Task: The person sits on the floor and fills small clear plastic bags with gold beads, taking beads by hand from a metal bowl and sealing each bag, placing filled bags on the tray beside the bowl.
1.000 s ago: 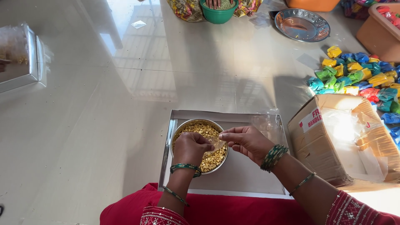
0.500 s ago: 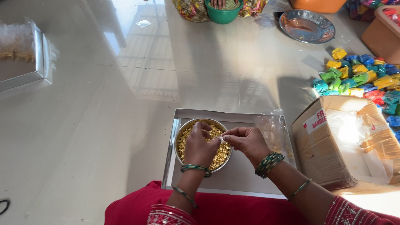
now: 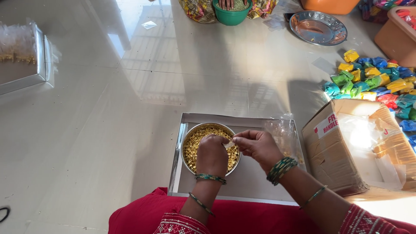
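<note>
At far left a metal tray sits on the pale floor, with clear bags piled on it. In the middle, close to the person, a shallow steel tray holds a round bowl of small yellow grains. The left hand hovers over the bowl, fingers curled down; what they hold is hidden. Just beside it, the right hand pinches a small clear pouch between thumb and fingers, above the bowl's right rim. More clear pouches lie on the tray's right side. Further right stands an open cardboard box, and behind it a heap of coloured packets. At the top, a green bowl and a steel plate.
</note>
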